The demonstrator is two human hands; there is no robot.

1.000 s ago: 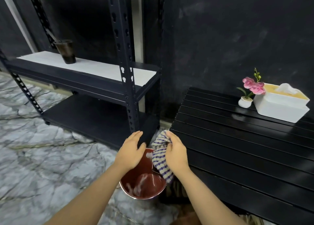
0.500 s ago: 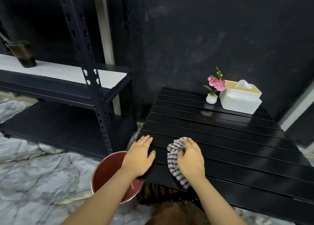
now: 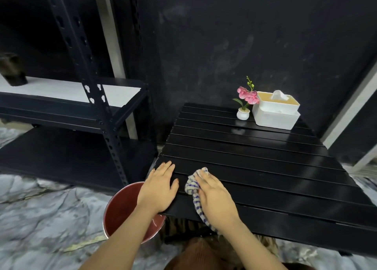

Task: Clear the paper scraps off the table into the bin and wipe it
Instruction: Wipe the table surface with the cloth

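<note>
A low black slatted table (image 3: 265, 163) fills the right half of the view. My right hand (image 3: 216, 196) presses a crumpled white cloth with purple stripes (image 3: 193, 185) flat onto the table's near left part. My left hand (image 3: 161, 186) lies palm down on the table's left corner, fingers spread, holding nothing. Just left of that corner a round bin with a dark red inside (image 3: 124, 210) stands on the floor, partly hidden by my left forearm. I see no paper scraps on the table.
A small white pot with a pink flower (image 3: 244, 104) and a white tissue box (image 3: 276, 111) stand at the table's far edge by the black wall. A black metal shelf rack (image 3: 98, 106) rises at the left, with a dark cup (image 3: 13, 71) on it. The floor is grey marble.
Both hands moved from over the bin onto the table. The right hand brought the cloth down on the slats and the left hand settled on the corner. The view swung right.
</note>
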